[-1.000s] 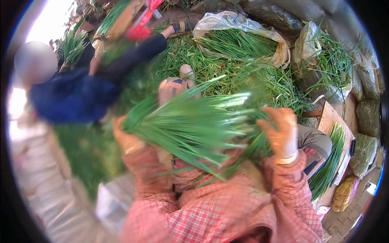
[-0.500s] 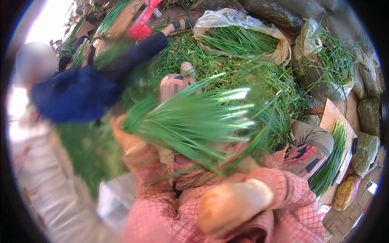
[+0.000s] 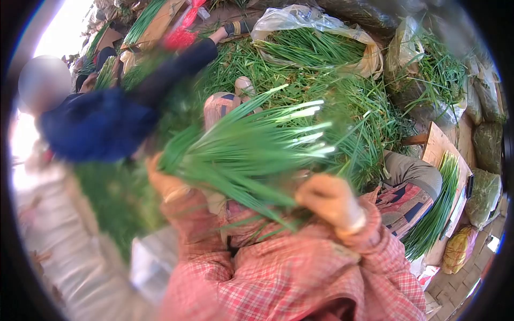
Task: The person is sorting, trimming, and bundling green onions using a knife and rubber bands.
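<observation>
A bunch of chives (image 3: pixel 241 144), long green leaves with white stem ends, is fanned out across the middle of the view. My left hand (image 3: pixel 165 178), in an orange-tan glove, is closed round the leafy end at the left. The white ends point right and away from the hand. My right hand (image 3: pixel 329 199), in a matching glove, is at the lower right of the bunch with its fingers curled together. Leaf tips reach its fingertips; motion blur hides what is pinched there.
Loose chives (image 3: pixel 342 107) cover the ground ahead. Beyond them are an open plastic bag (image 3: pixel 375 61) of chives and a second stuffed bag (image 3: pixel 404 80). Cut chives (image 3: pixel 441 203) lie on a board (image 3: pixel 432 147) at the right. A co-worker in a blue top (image 3: pixel 99 125) reaches across at the left.
My right hand has moved up from my lap to the lower right edge of the bunch. My left hand still holds the chives, nearly in the same place.
</observation>
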`<state>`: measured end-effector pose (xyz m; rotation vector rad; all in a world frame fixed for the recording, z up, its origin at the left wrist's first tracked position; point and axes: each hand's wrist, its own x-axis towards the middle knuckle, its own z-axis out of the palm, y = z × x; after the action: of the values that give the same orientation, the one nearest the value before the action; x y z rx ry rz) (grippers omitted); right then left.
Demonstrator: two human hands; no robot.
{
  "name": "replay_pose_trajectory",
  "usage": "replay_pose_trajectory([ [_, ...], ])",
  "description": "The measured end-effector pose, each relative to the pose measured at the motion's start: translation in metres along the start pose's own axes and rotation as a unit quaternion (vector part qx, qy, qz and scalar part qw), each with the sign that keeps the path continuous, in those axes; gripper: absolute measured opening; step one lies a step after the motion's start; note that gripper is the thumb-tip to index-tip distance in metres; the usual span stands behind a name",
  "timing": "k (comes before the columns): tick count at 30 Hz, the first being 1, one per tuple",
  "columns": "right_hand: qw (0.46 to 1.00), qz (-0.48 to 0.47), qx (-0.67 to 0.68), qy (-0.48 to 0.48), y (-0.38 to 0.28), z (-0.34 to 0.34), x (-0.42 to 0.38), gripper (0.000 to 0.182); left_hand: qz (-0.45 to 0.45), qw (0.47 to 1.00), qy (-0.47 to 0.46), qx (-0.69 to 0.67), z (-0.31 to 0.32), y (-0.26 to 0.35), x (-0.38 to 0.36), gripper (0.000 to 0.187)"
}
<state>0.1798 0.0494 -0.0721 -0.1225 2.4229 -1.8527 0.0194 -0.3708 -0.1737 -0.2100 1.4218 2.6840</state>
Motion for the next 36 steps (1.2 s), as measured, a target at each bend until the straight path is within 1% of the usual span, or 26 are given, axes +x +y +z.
replay_pose_trajectory([
  [1, 0.992, 0.031, 0.098, -0.077, -0.01, -0.019, -0.012, 0.014, -0.003, 0.999, -0.021, -0.05, 0.009, -0.001, -0.003, 0.037],
  [2, 0.967, 0.064, 0.194, -0.153, -0.012, -0.035, -0.023, 0.014, 0.017, 0.999, 0.018, 0.022, 0.005, -0.005, -0.001, 0.036],
  [4, 0.94, -0.1, 0.294, -0.143, 0.001, -0.06, -0.04, 0.015, 0.055, 0.98, 0.095, 0.163, -0.009, -0.017, 0.004, 0.033],
  [6, 0.968, 0.023, 0.23, -0.103, 0.019, -0.086, -0.064, 0.015, 0.04, 0.982, 0.165, 0.082, 0.026, -0.018, 0.0, 0.037],
  [7, 0.994, 0.034, -0.101, -0.01, 0.025, -0.083, -0.06, 0.018, 0.033, 0.979, 0.199, 0.04, 0.04, -0.018, -0.002, 0.042],
  [8, 0.942, 0.02, -0.327, 0.07, 0.029, -0.078, -0.051, 0.025, 0.028, 0.978, 0.197, 0.062, 0.04, -0.019, -0.001, 0.042],
  [9, 0.835, 0.043, -0.527, 0.151, 0.033, -0.072, -0.042, 0.033, 0.022, 0.977, 0.195, 0.087, 0.039, -0.019, -0.001, 0.042],
  [10, 0.91, 0.113, -0.366, 0.159, 0.033, -0.069, -0.034, 0.035, 0.026, 0.974, 0.185, 0.128, 0.033, -0.019, 0.0, 0.043],
  [11, 0.962, 0.17, -0.134, 0.167, 0.028, -0.059, -0.023, 0.043, 0.031, 0.969, 0.175, 0.169, 0.026, -0.019, 0.001, 0.043],
  [12, 0.97, 0.192, -0.029, 0.149, 0.035, -0.047, -0.012, 0.053, 0.046, 0.96, 0.156, 0.228, 0.011, -0.022, 0.003, 0.044],
  [13, 0.972, 0.205, 0.034, 0.109, 0.041, -0.036, 0.001, 0.058, 0.038, 0.961, 0.148, 0.23, 0.006, -0.024, 0.006, 0.045],
  [14, 0.957, 0.224, 0.171, 0.073, 0.043, -0.025, 0.013, 0.059, 0.03, 0.962, 0.14, 0.233, 0.003, -0.026, 0.008, 0.046],
  [15, 0.91, 0.252, 0.321, 0.074, 0.034, -0.012, 0.02, 0.043, -0.004, 0.973, 0.147, 0.18, -0.001, -0.029, 0.008, 0.047],
  [17, 0.97, 0.182, 0.161, 0.023, 0.046, 0.006, 0.022, 0.03, -0.038, 0.981, 0.15, 0.115, 0.008, -0.028, 0.004, 0.048],
  [18, 0.994, 0.094, 0.059, 0.015, 0.048, 0.018, 0.018, 0.024, -0.039, 0.983, 0.146, 0.104, 0.015, -0.029, -0.001, 0.049],
  [19, 0.999, 0.007, -0.047, 0.024, 0.047, 0.029, 0.016, 0.02, -0.039, 0.985, 0.143, 0.093, 0.028, -0.029, -0.008, 0.05],
  [20, 0.976, -0.128, -0.17, 0.052, 0.035, 0.04, 0.013, 0.017, -0.044, 0.984, 0.155, 0.072, 0.043, -0.029, -0.014, 0.049],
  [22, 0.964, -0.158, -0.204, -0.064, -0.002, 0.041, 0.009, 0.011, -0.057, 0.983, 0.175, 0.028, 0.072, -0.03, -0.021, 0.047],
  [24, 0.915, -0.181, -0.324, -0.159, -0.044, 0.032, 0.0, 0.009, -0.066, 0.978, 0.198, 0.001, 0.085, -0.029, -0.022, 0.046],
  [26, 0.942, -0.265, -0.193, -0.07, -0.065, 0.023, -0.005, 0.01, -0.06, 0.975, 0.215, -0.012, 0.086, -0.026, -0.023, 0.045],
  [28, 0.942, -0.285, -0.157, -0.085, -0.068, 0.023, -0.013, 0.012, -0.051, 0.974, 0.221, -0.012, 0.076, -0.027, -0.02, 0.045],
  [30, 0.924, -0.241, -0.218, -0.202, -0.06, 0.026, -0.023, 0.014, -0.048, 0.973, 0.224, -0.015, 0.066, -0.03, -0.016, 0.044],
  [31, 0.954, -0.217, -0.144, -0.146, -0.055, 0.032, -0.015, 0.014, -0.05, 0.973, 0.224, -0.016, 0.071, -0.029, -0.016, 0.044],
  [34, 0.924, -0.326, -0.035, -0.196, -0.075, 0.035, -0.015, 0.012, -0.058, 0.969, 0.238, -0.025, 0.087, -0.025, -0.024, 0.043],
  [35, 0.896, -0.336, 0.06, -0.283, -0.081, 0.023, -0.016, 0.012, -0.057, 0.968, 0.242, -0.028, 0.093, -0.024, -0.028, 0.043],
  [36, 0.904, -0.34, 0.091, -0.242, -0.081, 0.008, -0.019, 0.012, -0.054, 0.968, 0.245, -0.028, 0.092, -0.024, -0.028, 0.043],
])
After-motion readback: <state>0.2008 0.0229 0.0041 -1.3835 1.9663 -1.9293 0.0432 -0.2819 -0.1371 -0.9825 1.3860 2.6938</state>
